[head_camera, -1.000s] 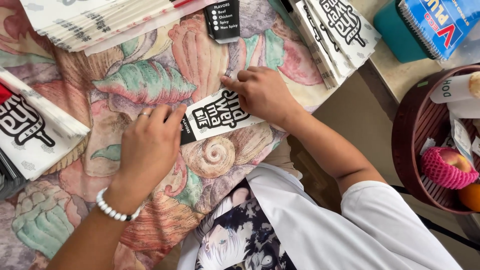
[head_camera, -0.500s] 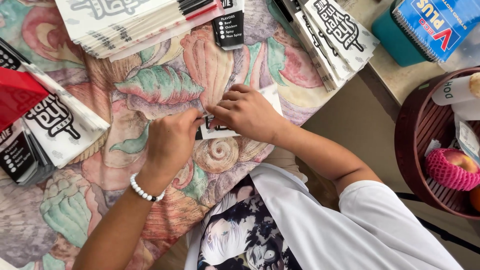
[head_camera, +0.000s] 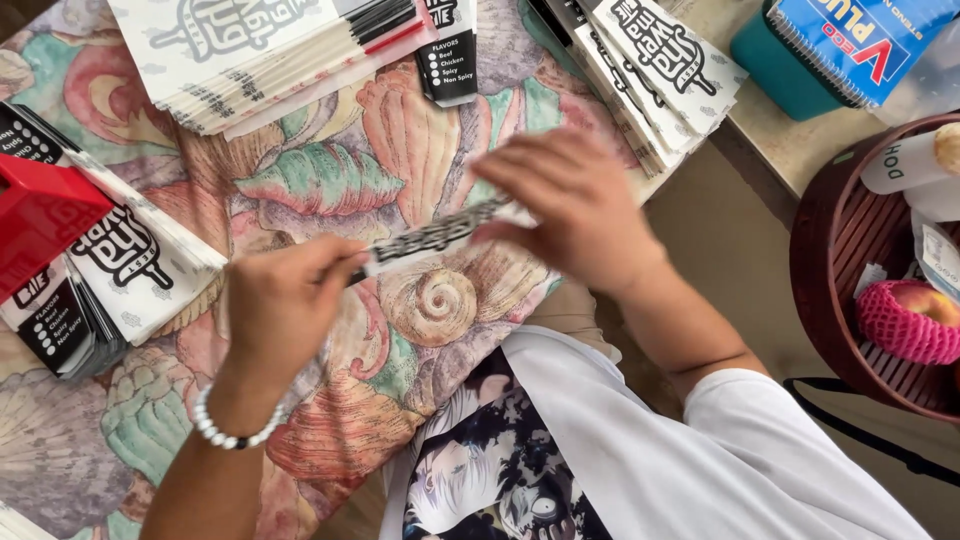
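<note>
1. Left hand (head_camera: 285, 305) and right hand (head_camera: 570, 205) each pinch one end of a printed paper sleeve (head_camera: 435, 238), raised above the shell-patterned cloth (head_camera: 300, 190).
2. Progress: flat sleeve stacks (head_camera: 270, 50) lie around; this sleeve appears mid-fold, unfinished.

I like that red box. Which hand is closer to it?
The left hand is nearer: it sits just right of the red box in the picture. The right hand is much farther across the cloth, holding the paper sleeve's other end.
</note>
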